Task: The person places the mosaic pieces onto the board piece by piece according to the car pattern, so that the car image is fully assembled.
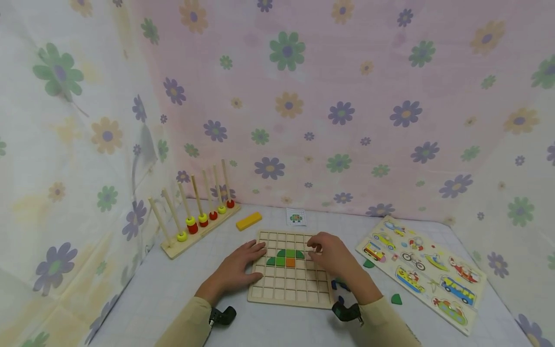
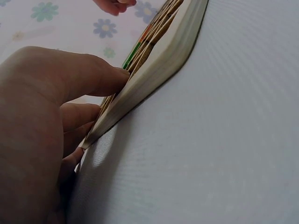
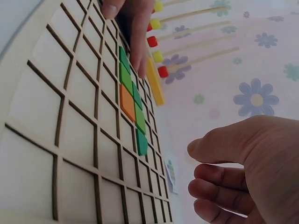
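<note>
A wooden grid board [image 1: 264, 292] lies flat in front of me. In its upper middle cells sit several green pieces [image 1: 281, 261], some square and some with a rounded side, and an orange square [image 1: 290, 262]. My left hand [image 1: 236, 267] rests on the board's left edge, fingers spread. The left wrist view shows its thumb [image 2: 105, 77] lying on the rim. Over the board's upper right side hovers my right hand [image 1: 331, 253]. In the right wrist view its fingers [image 3: 219, 189] are loosely bent, with nothing between them and the thumb.
At the back left stands a peg stand [image 1: 201, 236] with red and yellow beads. A yellow block [image 1: 249, 221] and a small picture card [image 1: 296, 217] lie behind the board. To the right are a picture puzzle board [image 1: 427, 277], a green piece [image 1: 396, 299] and dark blue pieces [image 1: 341, 285].
</note>
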The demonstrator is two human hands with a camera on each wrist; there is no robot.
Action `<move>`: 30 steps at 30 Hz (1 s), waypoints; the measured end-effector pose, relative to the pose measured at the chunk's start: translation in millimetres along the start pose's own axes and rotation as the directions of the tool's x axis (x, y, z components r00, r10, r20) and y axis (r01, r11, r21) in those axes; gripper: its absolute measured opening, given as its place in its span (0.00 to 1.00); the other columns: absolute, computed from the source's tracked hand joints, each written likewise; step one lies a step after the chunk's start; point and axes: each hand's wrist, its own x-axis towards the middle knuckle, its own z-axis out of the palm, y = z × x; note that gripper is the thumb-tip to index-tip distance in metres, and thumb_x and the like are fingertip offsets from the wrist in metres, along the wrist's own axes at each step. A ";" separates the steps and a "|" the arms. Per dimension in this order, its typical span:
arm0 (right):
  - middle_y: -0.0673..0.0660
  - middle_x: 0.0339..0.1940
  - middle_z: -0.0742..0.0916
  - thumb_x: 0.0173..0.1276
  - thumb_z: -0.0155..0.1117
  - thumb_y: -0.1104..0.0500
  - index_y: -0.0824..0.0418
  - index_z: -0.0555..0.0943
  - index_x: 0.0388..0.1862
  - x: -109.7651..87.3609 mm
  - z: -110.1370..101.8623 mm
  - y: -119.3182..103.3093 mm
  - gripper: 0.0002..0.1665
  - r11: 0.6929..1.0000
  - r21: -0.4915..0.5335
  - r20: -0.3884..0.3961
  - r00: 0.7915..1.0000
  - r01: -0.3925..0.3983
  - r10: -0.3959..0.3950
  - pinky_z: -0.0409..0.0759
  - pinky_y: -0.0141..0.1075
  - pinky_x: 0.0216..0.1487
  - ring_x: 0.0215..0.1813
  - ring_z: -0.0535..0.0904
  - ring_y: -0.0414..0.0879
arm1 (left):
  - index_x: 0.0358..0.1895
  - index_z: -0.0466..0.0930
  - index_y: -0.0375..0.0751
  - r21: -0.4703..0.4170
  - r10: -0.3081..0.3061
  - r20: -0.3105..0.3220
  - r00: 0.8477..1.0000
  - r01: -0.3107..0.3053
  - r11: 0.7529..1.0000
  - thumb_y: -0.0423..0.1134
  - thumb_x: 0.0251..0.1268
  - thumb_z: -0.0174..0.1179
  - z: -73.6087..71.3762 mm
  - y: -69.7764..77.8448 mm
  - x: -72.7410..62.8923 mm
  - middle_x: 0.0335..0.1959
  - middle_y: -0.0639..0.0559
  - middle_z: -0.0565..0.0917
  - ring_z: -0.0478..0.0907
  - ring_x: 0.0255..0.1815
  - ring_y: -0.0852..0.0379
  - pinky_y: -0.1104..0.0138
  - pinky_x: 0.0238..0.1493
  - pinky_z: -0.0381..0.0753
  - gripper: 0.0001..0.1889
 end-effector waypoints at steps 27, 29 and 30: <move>0.48 0.42 0.86 0.71 0.77 0.63 0.58 0.91 0.51 -26.3 -26.3 54.4 0.12 0.994 -0.066 0.021 0.996 -0.086 0.088 0.83 0.43 0.41 0.42 0.80 0.45 | 0.83 0.72 0.49 0.020 -0.012 0.001 1.000 0.012 1.000 0.55 0.74 0.64 2.4 -1.7 0.8 0.85 0.57 0.65 0.53 0.88 0.45 0.41 0.81 0.60 0.37; 0.47 0.40 0.86 0.71 0.77 0.63 0.56 0.91 0.51 -27.2 -26.3 57.0 0.11 0.992 -0.068 0.045 0.993 -0.108 0.111 0.82 0.42 0.40 0.41 0.80 0.44 | 0.83 0.72 0.49 0.018 -0.014 0.000 1.000 0.014 1.000 0.55 0.74 0.64 2.2 -1.4 0.6 0.85 0.57 0.65 0.53 0.88 0.45 0.40 0.81 0.60 0.37; 0.47 0.40 0.85 0.71 0.76 0.62 0.55 0.91 0.51 -27.7 -26.2 57.9 0.11 0.990 -0.066 0.056 0.990 -0.125 0.129 0.81 0.41 0.40 0.41 0.79 0.44 | 0.83 0.72 0.49 0.016 -0.015 0.001 1.000 0.015 1.000 0.55 0.74 0.64 1.9 -1.0 0.4 0.85 0.57 0.65 0.53 0.88 0.45 0.40 0.81 0.60 0.37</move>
